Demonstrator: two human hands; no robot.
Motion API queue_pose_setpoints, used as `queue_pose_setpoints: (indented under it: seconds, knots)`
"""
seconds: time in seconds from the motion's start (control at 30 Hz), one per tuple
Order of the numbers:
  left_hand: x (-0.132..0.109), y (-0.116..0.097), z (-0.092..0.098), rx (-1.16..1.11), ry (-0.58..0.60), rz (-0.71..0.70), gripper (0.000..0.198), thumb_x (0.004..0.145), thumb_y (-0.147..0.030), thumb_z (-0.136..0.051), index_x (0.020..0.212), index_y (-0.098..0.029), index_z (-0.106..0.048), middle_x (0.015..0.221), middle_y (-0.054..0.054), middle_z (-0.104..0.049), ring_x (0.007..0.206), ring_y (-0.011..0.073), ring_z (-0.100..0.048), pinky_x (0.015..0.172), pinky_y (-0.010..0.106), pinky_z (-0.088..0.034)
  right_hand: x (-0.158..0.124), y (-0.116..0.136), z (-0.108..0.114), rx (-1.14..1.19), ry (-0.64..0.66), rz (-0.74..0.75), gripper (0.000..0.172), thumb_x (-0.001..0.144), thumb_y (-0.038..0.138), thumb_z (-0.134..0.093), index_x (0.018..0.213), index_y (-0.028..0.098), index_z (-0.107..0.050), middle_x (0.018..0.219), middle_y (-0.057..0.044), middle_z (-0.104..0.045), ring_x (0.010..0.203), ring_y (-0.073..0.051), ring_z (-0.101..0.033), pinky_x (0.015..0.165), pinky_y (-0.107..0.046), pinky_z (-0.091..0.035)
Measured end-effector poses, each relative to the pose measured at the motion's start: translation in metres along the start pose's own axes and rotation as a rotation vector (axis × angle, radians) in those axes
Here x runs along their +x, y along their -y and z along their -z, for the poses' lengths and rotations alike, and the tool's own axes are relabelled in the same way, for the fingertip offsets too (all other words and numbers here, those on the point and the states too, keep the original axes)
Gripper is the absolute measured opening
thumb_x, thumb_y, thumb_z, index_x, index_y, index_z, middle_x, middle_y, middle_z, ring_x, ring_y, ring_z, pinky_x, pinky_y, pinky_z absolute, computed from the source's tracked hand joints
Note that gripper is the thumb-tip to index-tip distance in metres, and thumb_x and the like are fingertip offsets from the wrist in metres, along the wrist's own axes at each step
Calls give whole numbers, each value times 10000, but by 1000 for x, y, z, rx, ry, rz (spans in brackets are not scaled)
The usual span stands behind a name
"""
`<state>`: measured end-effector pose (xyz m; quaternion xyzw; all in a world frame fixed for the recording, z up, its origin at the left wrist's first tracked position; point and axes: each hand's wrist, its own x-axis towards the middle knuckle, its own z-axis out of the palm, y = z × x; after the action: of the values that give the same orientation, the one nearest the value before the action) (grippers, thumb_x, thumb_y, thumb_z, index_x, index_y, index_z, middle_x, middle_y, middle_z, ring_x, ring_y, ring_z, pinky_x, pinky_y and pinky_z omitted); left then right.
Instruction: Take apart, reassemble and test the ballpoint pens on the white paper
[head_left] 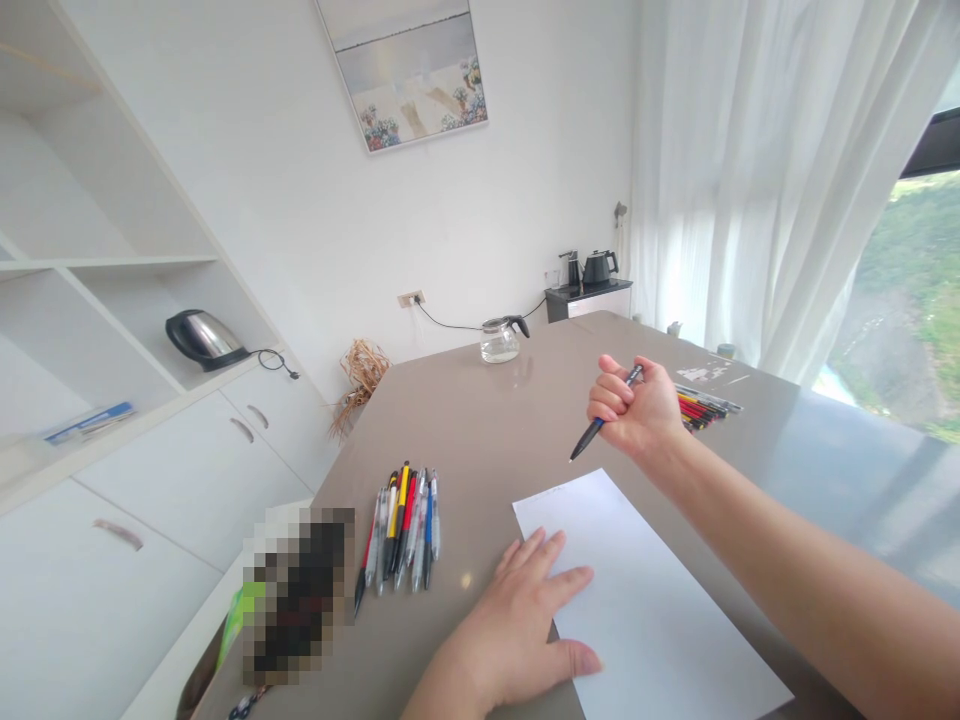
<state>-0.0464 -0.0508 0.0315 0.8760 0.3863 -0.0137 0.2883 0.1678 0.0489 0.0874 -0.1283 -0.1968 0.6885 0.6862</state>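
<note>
Black pen (aslant) inside the right grip

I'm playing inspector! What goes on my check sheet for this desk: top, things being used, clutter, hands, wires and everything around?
Surface: brown-grey table, shiny, with reflections.
Things in use: white sheet, tiny marks near its far edge, unreadable; dark pen, tip pointing down.
Clutter: left pen group; right pen group, partly hidden; whitish bits, too small to identify; glass pot.
Hands: left hand spread across the sheet's left edge; right hand raised, closed around the pen.
Cables: black cable from the wall socket, passing behind the pot; kettle cord, plug loose.
Surroundings: white shelves, wall picture, curtain, window.
</note>
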Motion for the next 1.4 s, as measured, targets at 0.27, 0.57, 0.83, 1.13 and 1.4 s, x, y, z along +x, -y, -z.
queue_pose_setpoints:
  seconds: [0.27, 0.57, 0.83, 1.13, 1.4]
  knots:
    - [1, -1, 0, 14, -4, 2, 642, 679, -557, -498, 1257, -362, -298, 1405, -14, -83, 1275, 210, -6, 1025, 417, -56, 2, -2, 4, -24, -7, 2, 474, 764, 580, -223, 705, 188, -484, 387, 87, -174, 314, -69, -178, 307, -208, -137]
    - [2, 0, 0, 13, 13, 7, 658, 679, -552, -498, 1267, -343, -289, 1407, -9, -74, 1274, 226, 2, 1023, 430, -45, 4, -3, 6, -54, -20, 20, 325, 770, 448, -305, 602, 197, -425, 363, 84, -191, 297, -69, -169, 292, -206, -140]
    - [1, -1, 0, 17, 16, 8, 662, 679, -546, -500, 1270, -339, -284, 1407, -11, -80, 1273, 237, 2, 1020, 443, -48, 4, -4, 7, -92, -41, 25, 314, 765, 431, -310, 582, 200, -418, 359, 80, -194, 297, -68, -168, 291, -204, -146]
    - [2, -1, 0, 18, 5, -2, 656, 684, -555, -488, 1269, -332, -292, 1406, -13, -85, 1274, 235, -3, 1023, 436, -42, 4, -4, 6, -137, -30, 10, 318, 730, 483, -447, 619, 186, -452, 363, 95, -236, 288, -47, -177, 272, -180, -159]
    - [1, -1, 0, 15, 6, -9, 652, 692, -536, -496, 1273, -328, -285, 1406, -12, -88, 1273, 227, 18, 1027, 427, -28, 8, -19, 18, -327, -66, -260, 421, 812, 447, -290, 750, 135, -565, 564, -56, -566, 478, -135, -513, 435, -256, -413]
